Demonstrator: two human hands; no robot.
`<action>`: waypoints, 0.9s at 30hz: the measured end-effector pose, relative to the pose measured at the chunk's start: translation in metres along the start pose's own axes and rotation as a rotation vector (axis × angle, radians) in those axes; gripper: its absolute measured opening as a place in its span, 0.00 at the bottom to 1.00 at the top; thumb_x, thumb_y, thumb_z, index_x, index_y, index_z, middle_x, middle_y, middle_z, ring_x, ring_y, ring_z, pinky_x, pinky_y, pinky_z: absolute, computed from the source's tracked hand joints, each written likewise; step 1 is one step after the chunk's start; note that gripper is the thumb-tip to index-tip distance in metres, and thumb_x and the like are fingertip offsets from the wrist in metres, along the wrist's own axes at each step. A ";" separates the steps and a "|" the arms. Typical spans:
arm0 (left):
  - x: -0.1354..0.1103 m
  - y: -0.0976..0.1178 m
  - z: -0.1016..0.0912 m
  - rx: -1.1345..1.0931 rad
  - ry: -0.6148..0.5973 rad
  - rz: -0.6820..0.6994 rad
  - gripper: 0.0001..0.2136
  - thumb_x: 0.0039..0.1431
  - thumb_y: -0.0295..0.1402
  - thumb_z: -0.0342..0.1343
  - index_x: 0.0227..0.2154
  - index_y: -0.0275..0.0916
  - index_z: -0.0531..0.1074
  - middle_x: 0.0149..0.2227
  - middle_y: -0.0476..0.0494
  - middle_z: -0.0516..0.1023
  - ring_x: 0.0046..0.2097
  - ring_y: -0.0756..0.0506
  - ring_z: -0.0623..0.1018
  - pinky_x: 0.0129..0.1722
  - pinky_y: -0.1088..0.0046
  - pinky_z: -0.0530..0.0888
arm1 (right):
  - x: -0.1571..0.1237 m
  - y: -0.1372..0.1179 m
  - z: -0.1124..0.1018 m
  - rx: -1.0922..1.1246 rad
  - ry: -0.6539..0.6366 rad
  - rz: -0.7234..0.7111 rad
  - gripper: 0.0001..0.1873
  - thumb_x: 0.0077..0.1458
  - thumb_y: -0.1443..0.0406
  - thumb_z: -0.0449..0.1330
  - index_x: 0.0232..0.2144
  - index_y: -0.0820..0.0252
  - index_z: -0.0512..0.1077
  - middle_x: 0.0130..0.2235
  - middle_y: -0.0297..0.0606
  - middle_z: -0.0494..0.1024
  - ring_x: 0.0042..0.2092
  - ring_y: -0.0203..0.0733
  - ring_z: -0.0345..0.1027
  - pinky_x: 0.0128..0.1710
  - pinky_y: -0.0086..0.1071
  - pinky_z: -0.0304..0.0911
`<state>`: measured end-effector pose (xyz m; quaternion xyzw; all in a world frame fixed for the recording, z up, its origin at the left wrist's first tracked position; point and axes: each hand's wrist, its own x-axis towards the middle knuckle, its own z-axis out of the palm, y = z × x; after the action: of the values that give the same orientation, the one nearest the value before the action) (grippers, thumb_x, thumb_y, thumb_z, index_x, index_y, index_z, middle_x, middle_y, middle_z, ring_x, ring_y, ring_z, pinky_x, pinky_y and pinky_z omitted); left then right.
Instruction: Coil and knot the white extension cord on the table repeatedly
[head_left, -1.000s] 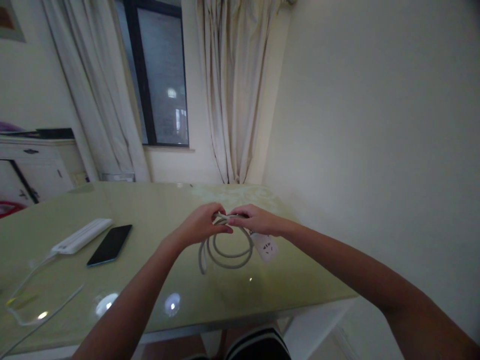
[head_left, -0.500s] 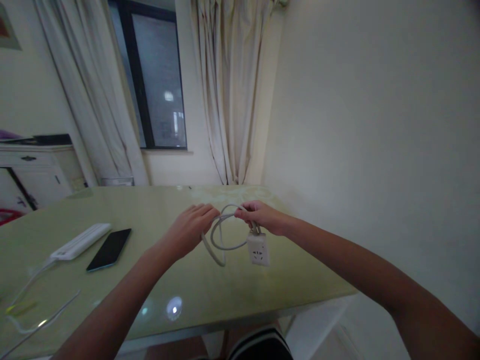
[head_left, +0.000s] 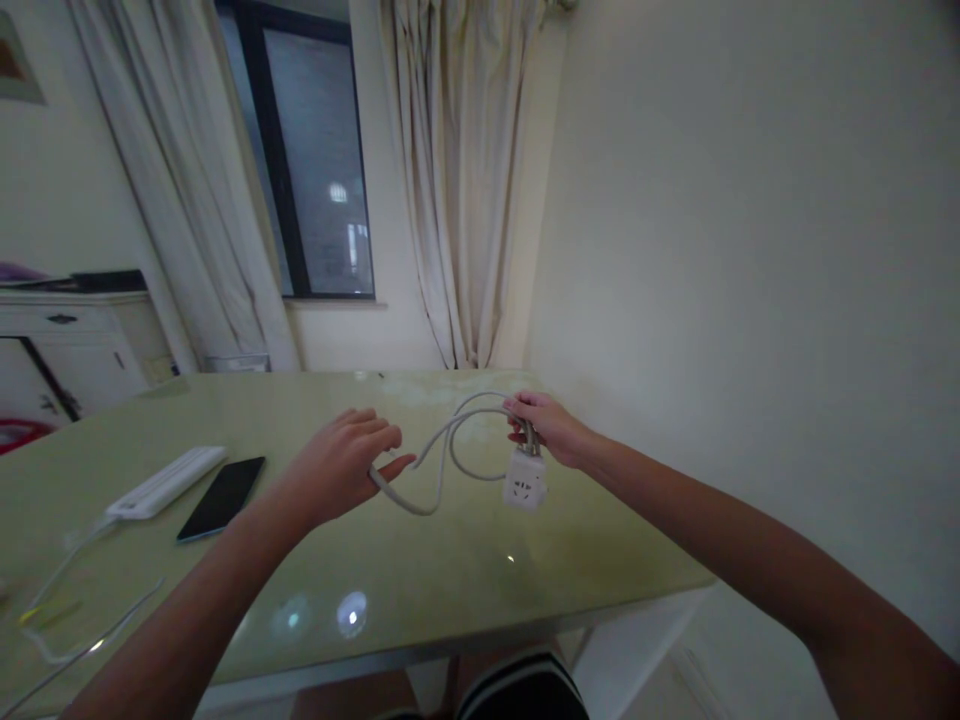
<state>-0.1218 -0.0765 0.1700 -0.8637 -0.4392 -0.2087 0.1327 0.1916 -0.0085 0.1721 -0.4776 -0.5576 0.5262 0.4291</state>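
Observation:
My right hand is closed around a looped grey cable, lifted above the green glass-topped table. A small white socket block hangs from the cable just under that hand. My left hand is to the left with its fingers loosely spread; the cable's free end runs under its fingertips and touches them.
A black phone lies on the table's left part, beside a long white power strip whose thin cord trails toward the near left edge. A white cabinet stands at far left. Curtains and a window are behind; a wall is close on the right.
My hands have drawn apart: the right one lifted the coiled cable and socket block off the table and moved right. The left one let go and spread its fingers, and the coil loosened.

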 end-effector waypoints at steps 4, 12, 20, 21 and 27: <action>-0.020 -0.013 0.012 0.097 -0.013 -0.037 0.10 0.64 0.42 0.54 0.34 0.43 0.75 0.39 0.38 0.79 0.45 0.36 0.76 0.52 0.55 0.69 | 0.013 0.004 -0.023 -0.013 0.140 -0.141 0.15 0.54 0.57 0.68 0.27 0.60 0.69 0.29 0.33 0.71 0.29 0.32 0.64 0.32 0.28 0.68; -0.038 -0.035 0.046 0.451 -0.188 -0.121 0.08 0.60 0.28 0.53 0.40 0.37 0.75 0.43 0.29 0.79 0.46 0.30 0.78 0.48 0.53 0.69 | 0.027 -0.005 -0.067 -0.115 0.319 -0.315 0.18 0.52 0.52 0.67 0.29 0.60 0.70 0.27 0.31 0.69 0.26 0.31 0.57 0.24 0.27 0.56; -0.050 -0.066 0.058 0.473 -0.174 -0.280 0.15 0.65 0.32 0.43 0.33 0.36 0.76 0.34 0.28 0.82 0.40 0.31 0.81 0.47 0.53 0.67 | 0.011 -0.020 -0.092 -0.037 0.288 -0.255 0.19 0.49 0.53 0.71 0.34 0.58 0.70 0.29 0.31 0.71 0.27 0.31 0.61 0.28 0.28 0.62; -0.053 -0.071 0.059 0.481 -0.173 -0.308 0.16 0.66 0.33 0.42 0.33 0.36 0.75 0.34 0.28 0.82 0.40 0.31 0.81 0.47 0.53 0.67 | 0.009 -0.021 -0.094 -0.043 0.284 -0.248 0.19 0.49 0.54 0.70 0.34 0.58 0.70 0.28 0.31 0.70 0.26 0.31 0.61 0.28 0.28 0.62; -0.066 -0.105 0.063 0.301 -0.194 -0.453 0.14 0.62 0.38 0.45 0.33 0.38 0.74 0.31 0.30 0.82 0.38 0.30 0.82 0.51 0.47 0.67 | 0.005 -0.024 -0.098 -0.105 0.243 -0.200 0.13 0.51 0.58 0.67 0.32 0.59 0.70 0.25 0.29 0.67 0.21 0.27 0.49 0.20 0.26 0.42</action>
<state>-0.2264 -0.0358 0.0878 -0.7301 -0.6576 -0.0821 0.1667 0.2848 0.0136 0.2036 -0.5015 -0.5733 0.3893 0.5179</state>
